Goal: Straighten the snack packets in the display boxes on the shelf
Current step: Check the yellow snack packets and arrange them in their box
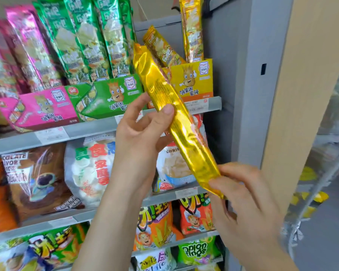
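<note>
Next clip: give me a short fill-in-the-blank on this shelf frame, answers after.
The left hand grips the gold packet mid-length; the right hand pinches its ____ end.
The display box between the pink box and the yellow box is ____.
In the yellow box, the upright packet stands to the ____ of the leaning packet.
Answers: lower; green; right.

The top shelf (90, 129) crosses the upper frame, carrying a pink box (47, 108), green box (106, 96) and yellow box (194, 79) side by side. Below, the lower shelves (67, 217) hold snack bags (90, 169).
</note>
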A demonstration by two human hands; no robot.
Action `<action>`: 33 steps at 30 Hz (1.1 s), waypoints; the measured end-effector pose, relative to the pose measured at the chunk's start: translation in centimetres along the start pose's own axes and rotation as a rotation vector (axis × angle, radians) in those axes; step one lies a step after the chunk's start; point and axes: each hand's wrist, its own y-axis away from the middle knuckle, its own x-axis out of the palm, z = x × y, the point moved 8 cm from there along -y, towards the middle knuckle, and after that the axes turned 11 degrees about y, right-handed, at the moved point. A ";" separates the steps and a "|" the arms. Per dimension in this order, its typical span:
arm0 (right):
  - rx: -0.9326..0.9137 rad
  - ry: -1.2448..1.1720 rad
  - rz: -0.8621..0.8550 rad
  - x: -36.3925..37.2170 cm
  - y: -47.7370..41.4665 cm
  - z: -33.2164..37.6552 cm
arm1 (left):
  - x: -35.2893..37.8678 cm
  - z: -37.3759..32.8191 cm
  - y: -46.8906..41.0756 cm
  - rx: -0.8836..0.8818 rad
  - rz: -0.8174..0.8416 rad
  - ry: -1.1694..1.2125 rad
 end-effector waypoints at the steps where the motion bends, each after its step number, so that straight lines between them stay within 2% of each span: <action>1: -0.005 -0.009 0.003 0.0 -0.1 0.1 | 0.1 0.1 0.0 -0.002 0.003 0.008; 5: 0.048 -0.134 0.141 0.9 -0.8 -0.2 | 0.1 -0.1 -0.3 0.032 -0.015 -0.032; 10: 0.371 -0.478 0.255 1.9 -2.5 -2.3 | 0.6 -0.1 -1.4 0.028 0.061 -0.076; 12: 0.465 -0.514 0.426 3.3 -3.3 -2.8 | 0.9 0.0 -1.8 0.023 0.074 -0.095; 14: 0.455 -0.523 0.608 6.0 -4.6 -2.6 | 1.5 0.0 -2.5 0.023 0.113 -0.090; 15: 0.396 -0.516 0.620 6.2 -4.7 -2.9 | 2.0 0.0 -3.0 0.025 0.136 -0.095; 16: 0.356 -0.439 0.627 6.9 -5.3 -3.5 | 2.5 -0.3 -3.5 0.033 0.158 -0.110; 17: 0.431 -0.454 0.631 7.8 -6.0 -4.0 | 3.1 -0.7 -4.0 0.053 0.181 -0.132; 18: 0.395 -0.413 0.603 8.0 -7.1 -3.9 | 3.9 -1.3 -4.6 0.087 0.208 -0.163; 21: 0.391 -0.333 0.357 6.0 -11.0 -3.2 | 6.1 -3.5 -6.9 0.163 0.291 -0.177; 23: 0.351 -0.321 0.219 4.8 -13.7 -3.5 | 6.5 -4.9 -9.5 0.180 0.265 -0.193; 24: 0.327 -0.301 0.140 4.5 -15.7 -3.5 | 6.3 -5.5 -11.0 0.208 0.208 -0.299; 25: 0.300 -0.288 0.069 4.2 -17.3 -3.7 | 6.2 -6.0 -12.5 0.250 0.151 -0.517; 27: 0.256 -0.283 -0.054 4.0 -20.5 -3.7 | 6.8 -5.7 -15.3 0.287 0.141 -1.169; 29: 0.258 -0.261 -0.108 4.4 -22.7 -3.9 | 7.2 -4.4 -17.2 0.240 0.169 -1.629; 31: 0.278 -0.207 -0.096 5.7 -24.3 -4.2 | 7.1 -3.2 -18.4 0.187 0.194 -1.762; 33: 0.274 -0.105 -0.071 7.0 -24.9 -4.4 | 7.1 -2.6 -19.3 0.168 0.199 -1.779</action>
